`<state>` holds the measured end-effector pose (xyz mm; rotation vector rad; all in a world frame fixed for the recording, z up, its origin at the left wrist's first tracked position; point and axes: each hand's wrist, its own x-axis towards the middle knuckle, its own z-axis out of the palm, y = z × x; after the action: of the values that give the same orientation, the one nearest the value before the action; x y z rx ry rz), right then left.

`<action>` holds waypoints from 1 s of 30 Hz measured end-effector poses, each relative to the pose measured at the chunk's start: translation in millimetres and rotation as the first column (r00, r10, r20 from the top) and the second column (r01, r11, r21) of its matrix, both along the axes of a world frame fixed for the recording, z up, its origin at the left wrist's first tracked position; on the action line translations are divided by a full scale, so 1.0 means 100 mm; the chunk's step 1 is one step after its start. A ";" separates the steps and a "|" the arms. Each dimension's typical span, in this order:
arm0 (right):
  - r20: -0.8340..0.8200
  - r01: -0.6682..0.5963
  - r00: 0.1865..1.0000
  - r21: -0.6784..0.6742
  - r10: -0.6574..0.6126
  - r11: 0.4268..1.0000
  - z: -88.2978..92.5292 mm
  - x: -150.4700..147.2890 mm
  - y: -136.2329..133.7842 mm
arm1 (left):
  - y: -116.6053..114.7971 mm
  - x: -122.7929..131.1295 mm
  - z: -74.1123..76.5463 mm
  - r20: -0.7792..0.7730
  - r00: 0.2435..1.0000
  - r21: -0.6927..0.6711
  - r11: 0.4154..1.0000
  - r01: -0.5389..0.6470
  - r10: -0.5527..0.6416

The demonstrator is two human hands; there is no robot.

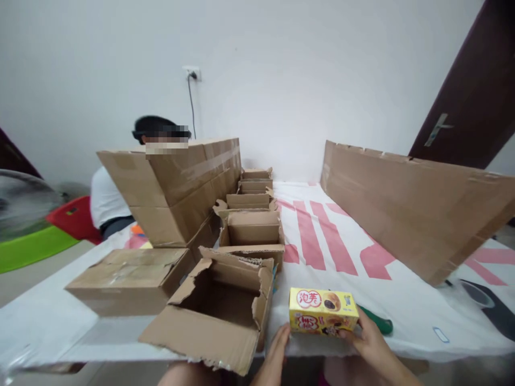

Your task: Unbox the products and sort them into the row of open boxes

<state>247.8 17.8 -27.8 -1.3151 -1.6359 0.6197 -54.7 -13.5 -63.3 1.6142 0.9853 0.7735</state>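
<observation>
Yellow box (324,312) is pinched by R hand (370,343); L hand (275,354), unclosed, is beside it, w/ open carton (209,333) on that hand's left. Grasp done, release not yet, AFAICT.

Both bare hands reach in from the near edge, with the left hand (277,349) and the right hand (365,333) a little apart. The left hand stands nearly on edge, its fingers together and almost straight, pointing far and slightly right; it grasps nothing, and its wrist is low at the near edge. The right forearm (392,367) slants from the near right toward the far left. The right hand is bent into a grip, thumb (348,335) stretched leftward on the near side, fingers reaching farther back, their tips hidden.
</observation>
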 end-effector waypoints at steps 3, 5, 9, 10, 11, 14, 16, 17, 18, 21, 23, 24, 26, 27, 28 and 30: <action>-0.092 -0.057 0.994 -0.026 0.054 0.998 0.36 0.04 0.11 | 0.33 0.35 0.06 0.028 0.997 0.168 0.982 -0.081 0.078; -0.131 -0.044 0.990 0.005 0.044 0.999 0.63 0.07 0.26 | 0.56 0.58 0.25 0.095 0.987 0.235 0.961 -0.149 0.129; -0.216 0.026 0.976 0.127 0.002 0.992 1.08 0.06 0.81 | 1.05 1.08 0.86 0.304 0.892 0.308 0.851 -0.424 0.335; -0.254 0.036 0.967 0.138 0.000 0.990 1.16 0.05 0.98 | 1.16 1.19 1.01 0.337 0.863 0.316 0.818 -0.480 0.376; -0.293 0.045 0.956 0.139 -0.002 0.989 1.22 0.03 1.14 | 1.27 1.29 1.12 0.361 0.832 0.314 0.785 -0.533 0.421; -0.387 0.037 0.922 0.109 0.008 0.993 1.30 -0.01 1.54 | 1.55 1.47 1.29 0.378 0.754 0.268 0.716 -0.645 0.538; -0.407 0.018 0.913 0.105 0.027 0.994 1.28 -0.03 1.70 | 1.70 1.50 1.29 0.360 0.731 0.250 0.695 -0.675 0.580; -0.413 0.011 0.910 0.109 0.035 0.994 1.25 -0.02 1.75 | 1.76 1.50 1.27 0.349 0.730 0.254 0.690 -0.678 0.588; -0.423 0.007 0.905 0.110 0.040 0.994 1.22 -0.02 1.78 | 1.81 1.50 1.25 0.338 0.735 0.265 0.690 -0.674 0.588; -0.457 0.004 0.889 0.104 0.045 0.995 1.11 0.03 1.80 | 1.89 1.48 1.18 0.307 0.760 0.292 0.703 -0.648 0.573; -0.478 0.003 0.878 0.094 0.043 0.996 1.06 0.06 1.77 | 1.90 1.47 1.14 0.290 0.772 0.295 0.715 -0.634 0.565; -0.487 0.002 0.872 0.088 0.041 0.996 1.05 0.08 1.75 | 1.90 1.47 1.11 0.281 0.778 0.292 0.722 -0.627 0.562; -0.502 0.005 0.864 0.075 0.034 0.997 1.03 0.10 1.70 | 1.87 1.47 1.07 0.254 0.790 0.275 0.741 -0.612 0.558; -0.508 0.008 0.861 0.069 0.029 0.998 1.02 0.11 1.67 | 1.85 1.47 1.06 0.239 0.797 0.264 0.753 -0.603 0.555; -0.513 0.010 0.858 0.062 0.023 0.998 1.03 0.12 1.64 | 1.83 1.48 1.06 0.227 0.805 0.255 0.764 -0.592 0.548; -0.517 0.012 0.856 0.045 0.013 0.999 1.04 0.13 1.57 | 1.78 1.48 1.08 0.212 0.821 0.242 0.786 -0.569 0.530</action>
<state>260.4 175.1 76.2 -0.9967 -1.1950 0.8467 93.6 164.5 44.3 1.4983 1.3144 1.4752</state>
